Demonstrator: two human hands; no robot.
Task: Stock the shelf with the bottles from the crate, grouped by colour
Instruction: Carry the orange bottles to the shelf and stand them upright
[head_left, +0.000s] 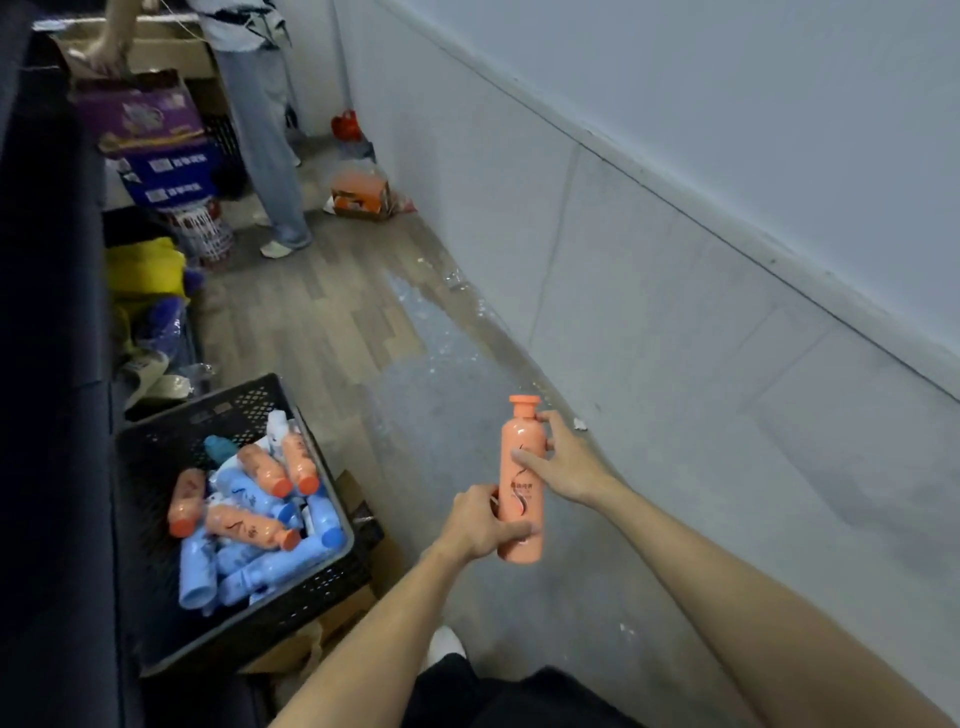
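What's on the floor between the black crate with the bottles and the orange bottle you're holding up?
Nothing: the head view shows only bare grey floor between the black plastic crate and the tall orange plastic bottle.

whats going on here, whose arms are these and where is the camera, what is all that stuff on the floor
There is no machine here. The camera sits on a person's head and looks down, so the two bare arms are that person's own. Both hands hold one upright orange bottle: the left hand grips its lower part, the right hand holds it near the top. On the floor to the left stands a black crate with more orange and blue bottles lying jumbled inside. Further back are cardboard boxes, an orange box by the wall, and a second person standing.
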